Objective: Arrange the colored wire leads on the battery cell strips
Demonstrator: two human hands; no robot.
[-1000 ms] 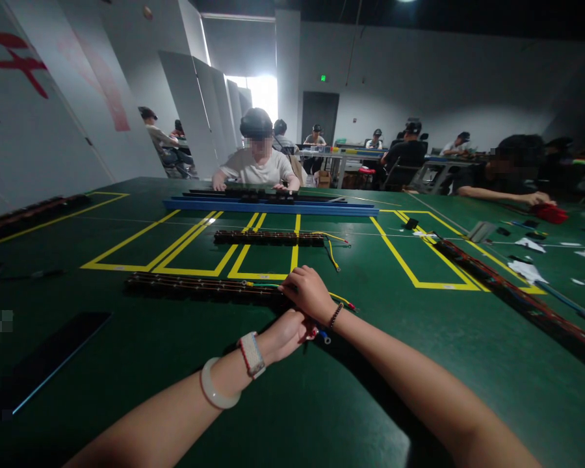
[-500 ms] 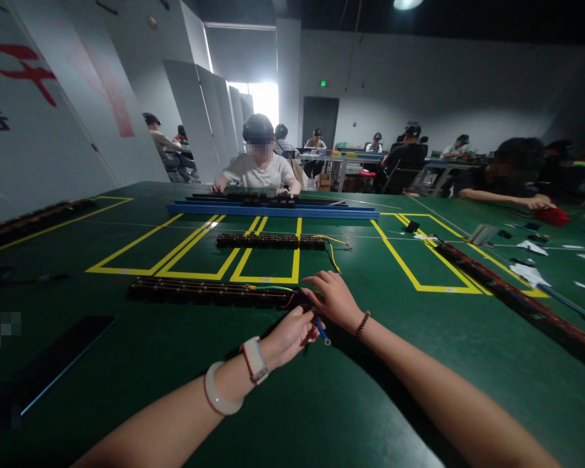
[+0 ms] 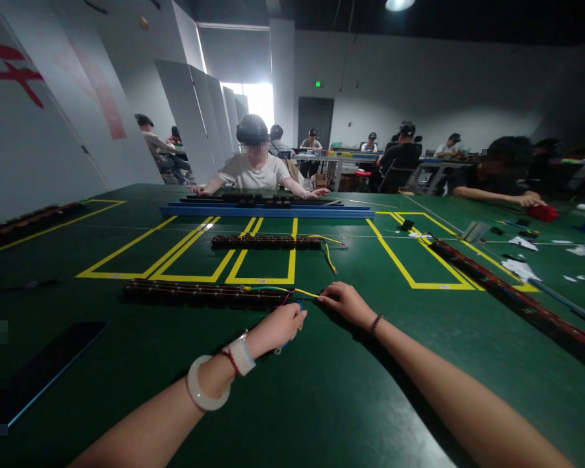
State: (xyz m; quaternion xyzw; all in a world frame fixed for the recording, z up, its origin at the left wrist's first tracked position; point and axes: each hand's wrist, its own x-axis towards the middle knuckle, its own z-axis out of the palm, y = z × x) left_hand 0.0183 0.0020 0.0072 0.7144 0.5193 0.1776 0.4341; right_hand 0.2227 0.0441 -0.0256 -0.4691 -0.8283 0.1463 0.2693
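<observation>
A long dark strip with thin wires (image 3: 205,294) lies crosswise on the green table. At its right end my left hand (image 3: 279,328) is closed on a blue wire (image 3: 286,347), whose ring terminal sticks out below the fingers. My right hand (image 3: 345,303) pinches a yellow-green wire (image 3: 306,294) that runs from the strip's right end. A second, shorter strip (image 3: 268,242) rests farther back, with yellow wires (image 3: 328,255) trailing from its right end.
Across the table, a person sits behind a blue rail (image 3: 268,212). A dark flat panel (image 3: 53,370) lies at the left. Toward the right are a long wired strip (image 3: 511,296), a grey block (image 3: 474,231) and white scraps (image 3: 519,268). Another person's hand holds a red item (image 3: 543,212).
My right hand has moved apart from my left, drawing the yellow-green wire rightward. My left hand has shifted slightly left. The person opposite has spread their hands apart.
</observation>
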